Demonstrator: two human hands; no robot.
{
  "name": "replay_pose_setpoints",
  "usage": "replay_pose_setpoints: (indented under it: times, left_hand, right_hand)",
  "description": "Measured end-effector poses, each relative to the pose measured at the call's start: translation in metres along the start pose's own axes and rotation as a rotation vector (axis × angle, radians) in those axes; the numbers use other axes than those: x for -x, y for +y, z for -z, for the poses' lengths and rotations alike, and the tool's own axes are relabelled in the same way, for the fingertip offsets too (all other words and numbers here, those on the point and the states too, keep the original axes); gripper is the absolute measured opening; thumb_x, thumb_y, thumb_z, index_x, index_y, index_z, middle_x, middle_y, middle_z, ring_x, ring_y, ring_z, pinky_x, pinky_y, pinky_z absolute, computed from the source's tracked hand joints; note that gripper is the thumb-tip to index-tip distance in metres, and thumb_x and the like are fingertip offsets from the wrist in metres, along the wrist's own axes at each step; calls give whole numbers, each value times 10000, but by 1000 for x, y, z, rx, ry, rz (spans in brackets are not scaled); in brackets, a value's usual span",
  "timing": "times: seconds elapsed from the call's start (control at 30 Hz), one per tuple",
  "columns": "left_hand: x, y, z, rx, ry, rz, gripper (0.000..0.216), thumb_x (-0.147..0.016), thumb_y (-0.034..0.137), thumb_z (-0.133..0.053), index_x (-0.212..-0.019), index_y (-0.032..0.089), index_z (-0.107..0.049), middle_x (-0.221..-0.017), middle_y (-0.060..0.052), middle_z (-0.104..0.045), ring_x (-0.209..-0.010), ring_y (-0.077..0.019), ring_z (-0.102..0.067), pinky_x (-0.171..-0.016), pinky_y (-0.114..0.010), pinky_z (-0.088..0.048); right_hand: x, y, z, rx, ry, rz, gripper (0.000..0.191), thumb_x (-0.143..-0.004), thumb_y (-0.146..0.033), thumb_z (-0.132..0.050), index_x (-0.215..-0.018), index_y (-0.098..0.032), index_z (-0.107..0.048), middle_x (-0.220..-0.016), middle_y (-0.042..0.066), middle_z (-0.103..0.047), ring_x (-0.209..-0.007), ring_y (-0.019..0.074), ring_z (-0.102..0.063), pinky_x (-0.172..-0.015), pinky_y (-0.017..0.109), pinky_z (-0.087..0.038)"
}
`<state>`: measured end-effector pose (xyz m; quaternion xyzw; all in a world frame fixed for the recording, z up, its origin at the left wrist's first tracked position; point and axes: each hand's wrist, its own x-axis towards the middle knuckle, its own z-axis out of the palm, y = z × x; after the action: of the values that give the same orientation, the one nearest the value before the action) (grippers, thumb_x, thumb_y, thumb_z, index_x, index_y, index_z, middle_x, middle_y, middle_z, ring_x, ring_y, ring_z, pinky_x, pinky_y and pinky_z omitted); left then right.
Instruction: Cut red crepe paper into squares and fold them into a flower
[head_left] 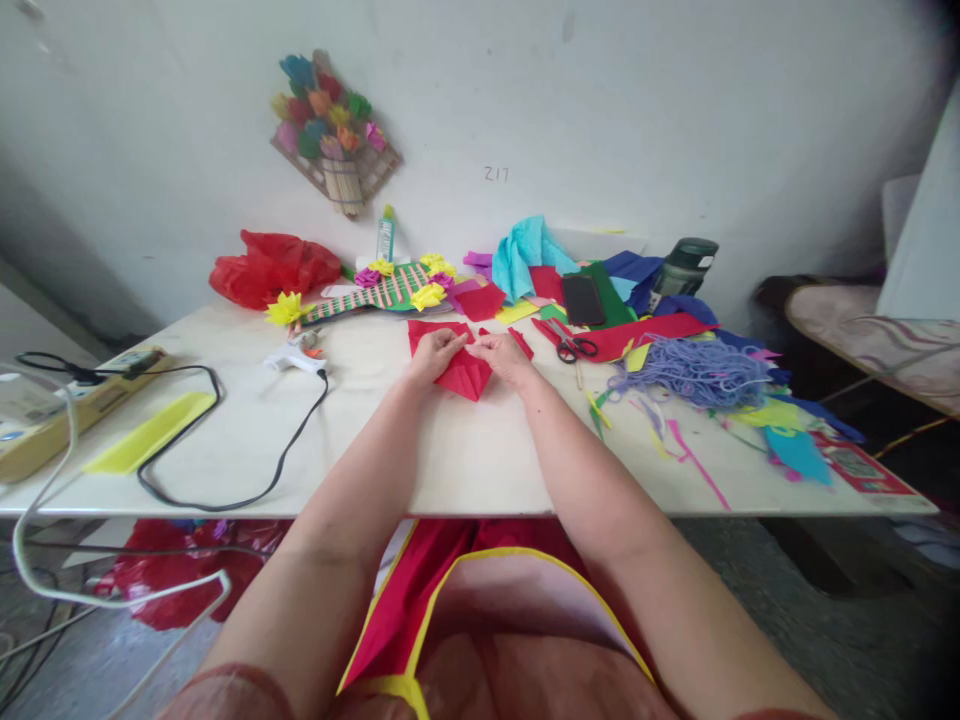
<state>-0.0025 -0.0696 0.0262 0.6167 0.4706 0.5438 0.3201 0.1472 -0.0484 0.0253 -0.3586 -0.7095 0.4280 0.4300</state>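
Both hands work on a folded sheet of red crepe paper (466, 380) over the middle of the white table. The fingers of my left hand (439, 352) pinch its left part. Across from it, my right hand (501, 356) pinches the paper's right part, fingertips close to the left ones. Creases run down to a point at the paper's lower edge. Black-handled scissors (574, 349) lie to the right of my right hand. A white glue gun (298, 362) rests to the left of my left hand, its black cord trailing across the table.
Behind the hands lies a green craft piece (390, 292) with yellow and purple paper flowers. A phone (583, 300), coloured paper, a dark bottle (686, 268) and purple yarn (694, 371) crowd the right side. A power strip (82, 415) and yellow paper (154, 432) lie left.
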Motion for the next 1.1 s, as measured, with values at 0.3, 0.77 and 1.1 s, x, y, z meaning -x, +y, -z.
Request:
replay_pose_setpoints:
  times: [0.3, 0.77, 1.1]
  left_hand:
    - [-1, -1, 0, -85, 43, 20, 386, -715, 479, -589, -557, 170, -420, -504, 40, -403, -477, -75, -341, -456, -219, -234]
    - [-3, -3, 1, 24, 137, 80, 404, -659, 529, -638, -593, 155, -498, -526, 24, -476, -488, -83, -408, -457, -215, -283]
    - [-8, -7, 1, -81, 262, 44, 393, -653, 483, -655, -539, 165, -455, -494, 34, -450, -485, -78, -395, -450, -211, -280]
  right_hand:
    - [2, -7, 0, -28, 36, -30, 293, -692, -431, -574, -587, -158, -543, -548, -48, -457, -553, 86, -401, -535, 217, -313]
    - [1, -5, 1, -217, 124, -150, 309, -643, -410, -677, -537, -163, -526, -454, -44, -500, -392, 82, -462, -412, 207, -391]
    - [2, -9, 3, -367, 38, -235, 325, -672, -477, -663, -673, -159, -594, -501, -13, -584, -419, 106, -515, -416, 219, -418]
